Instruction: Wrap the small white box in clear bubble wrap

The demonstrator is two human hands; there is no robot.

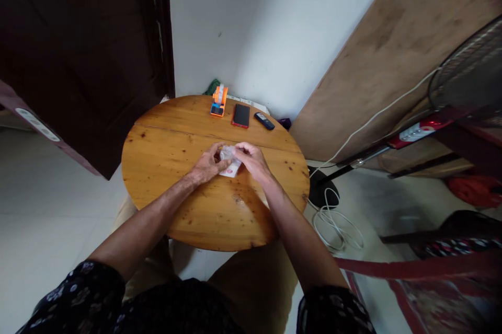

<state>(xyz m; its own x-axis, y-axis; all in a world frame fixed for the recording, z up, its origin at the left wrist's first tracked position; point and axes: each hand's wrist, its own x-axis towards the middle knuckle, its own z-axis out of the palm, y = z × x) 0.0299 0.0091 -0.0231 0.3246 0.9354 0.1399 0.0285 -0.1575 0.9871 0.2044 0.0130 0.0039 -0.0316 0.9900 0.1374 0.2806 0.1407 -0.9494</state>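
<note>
A small white packet (232, 170) with a reddish mark and crinkled clear plastic at its top is between my two hands, over the middle of the round wooden table (160, 153). My left hand (208, 163) grips it from the left, thumb across its lower side. On the other side my right hand (254, 159) has its thumb and fingers closed at the packet's upper right corner, on the plastic. The packet's exact contents are hidden.
Along the table's far side are an orange and blue tape dispenser (218, 101), a dark phone-like slab with red edges (240, 115) and a small dark handset (264, 121). A standing fan (466, 72) and a coiled white cable (333, 224) are at the right.
</note>
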